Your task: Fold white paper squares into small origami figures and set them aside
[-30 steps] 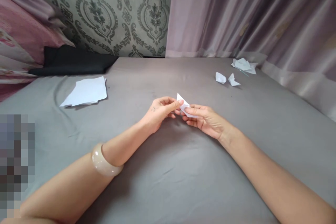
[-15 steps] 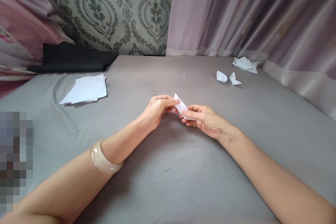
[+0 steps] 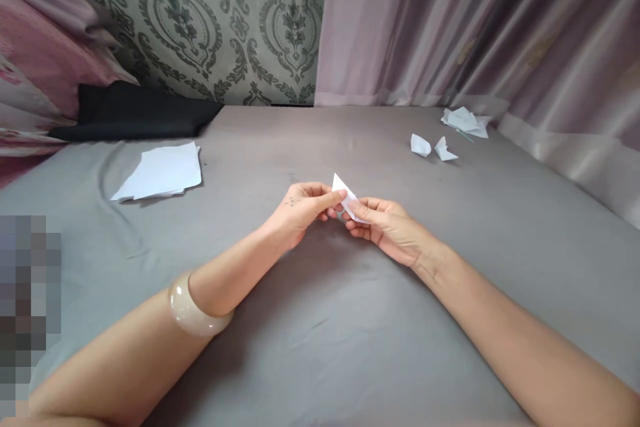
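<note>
A small folded piece of white paper (image 3: 342, 184) is held between both hands above the grey sheet, its pointed tip upward. My left hand (image 3: 305, 210) pinches it from the left, thumb on the near face. From the right, my right hand (image 3: 387, 223) grips its lower end with the thumb pressed on top. The fingers hide much of the paper, so its full shape cannot be made out. A pale glossy bangle (image 3: 193, 310) circles my left forearm.
On the grey sheet (image 3: 320, 360), a stack of white paper (image 3: 167, 172) lies at left. Two folded paper pieces (image 3: 421, 145) and a pile of white papers (image 3: 465, 121) sit at far right. Black cloth (image 3: 145, 112) lies at back left; a mauve curtain (image 3: 400, 20) hangs behind.
Both thumbs have shifted slightly on the folded paper, the left one further right across it. The paper's tip stands a little higher. Both hands keep hold of it.
</note>
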A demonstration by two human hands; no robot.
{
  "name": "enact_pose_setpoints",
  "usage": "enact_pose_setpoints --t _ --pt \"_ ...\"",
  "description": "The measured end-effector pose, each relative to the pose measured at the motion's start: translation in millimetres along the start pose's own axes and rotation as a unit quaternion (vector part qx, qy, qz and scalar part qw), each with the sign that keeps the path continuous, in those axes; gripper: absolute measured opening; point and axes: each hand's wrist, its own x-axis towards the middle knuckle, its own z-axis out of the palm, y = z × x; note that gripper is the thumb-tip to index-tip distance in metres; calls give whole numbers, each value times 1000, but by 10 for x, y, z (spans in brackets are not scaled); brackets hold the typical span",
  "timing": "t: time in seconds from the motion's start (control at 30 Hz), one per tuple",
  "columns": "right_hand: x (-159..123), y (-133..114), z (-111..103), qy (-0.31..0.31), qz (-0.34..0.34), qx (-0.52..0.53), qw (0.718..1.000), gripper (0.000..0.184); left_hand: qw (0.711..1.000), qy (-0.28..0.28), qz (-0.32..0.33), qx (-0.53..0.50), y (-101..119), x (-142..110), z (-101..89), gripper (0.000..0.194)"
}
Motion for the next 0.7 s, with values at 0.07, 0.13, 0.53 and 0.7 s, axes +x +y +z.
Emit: enact_pose_setpoints --t 0.07,0.13,0.53,0.7 --pt "-13 -22 -8 -15 31 0 999 27 1000 2 1 -3 0 4 -5 27" --pt "-21 -36 -18 -25 58 -3 998 30 1000 7 -6 -7 8 12 -11 27" --pt "-23 2 -45 -64 51 -20 996 30 995 17 -49 -83 23 38 -24 21" --pt "-22 -2 -60 -91 46 -28 994 31 993 8 -60 -103 23 53 -36 21"
